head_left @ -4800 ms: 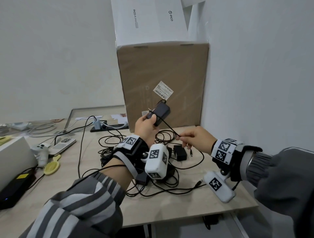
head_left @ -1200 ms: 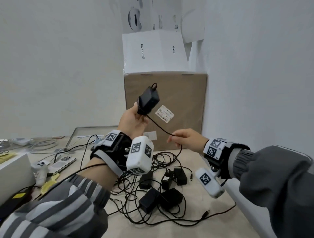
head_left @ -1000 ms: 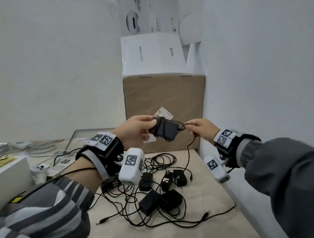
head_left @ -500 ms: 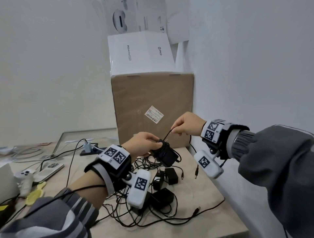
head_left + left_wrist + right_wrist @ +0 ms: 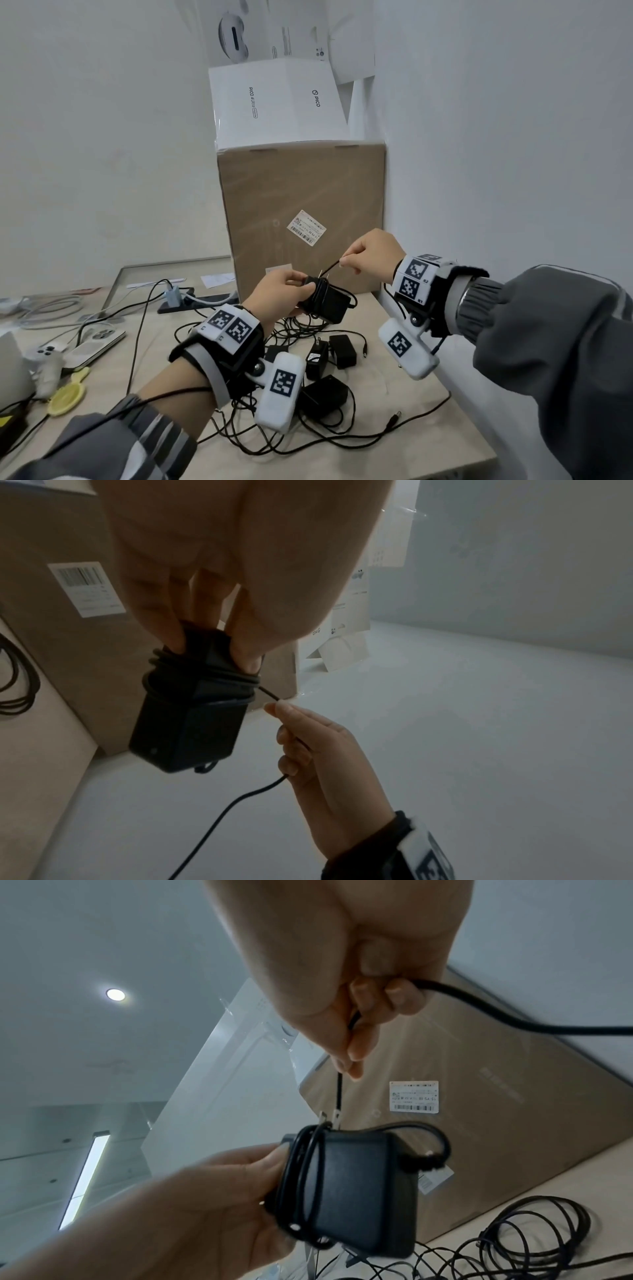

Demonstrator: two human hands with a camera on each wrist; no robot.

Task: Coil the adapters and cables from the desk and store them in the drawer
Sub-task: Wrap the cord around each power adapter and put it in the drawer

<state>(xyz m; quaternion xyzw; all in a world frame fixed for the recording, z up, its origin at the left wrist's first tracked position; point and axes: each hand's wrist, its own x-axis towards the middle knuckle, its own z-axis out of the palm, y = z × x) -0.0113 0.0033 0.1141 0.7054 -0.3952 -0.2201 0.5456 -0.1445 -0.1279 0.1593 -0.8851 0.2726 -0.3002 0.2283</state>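
Note:
My left hand (image 5: 284,294) grips a black power adapter (image 5: 329,303) above the desk, with several turns of its thin black cable wound round the body (image 5: 192,712). My right hand (image 5: 370,255) pinches the free run of that cable (image 5: 330,267) just above and right of the adapter, pulling it taut (image 5: 339,1093). The adapter's metal prongs (image 5: 329,1116) point up toward the right hand. Below the hands lies a tangle of more black adapters (image 5: 323,394) and loose cables (image 5: 342,445) on the wooden desk (image 5: 428,442). No drawer is in view.
A brown cardboard box (image 5: 301,219) with a white box (image 5: 274,102) on top stands at the back against the right wall. To the left lie a power strip (image 5: 191,301), a game controller (image 5: 48,356), a yellow object (image 5: 66,397) and grey cables (image 5: 44,308).
Over the last second the cable has been wound round the adapter. My left hand lowered the adapter from head height; my right hand moved round it and now holds the cable above it.

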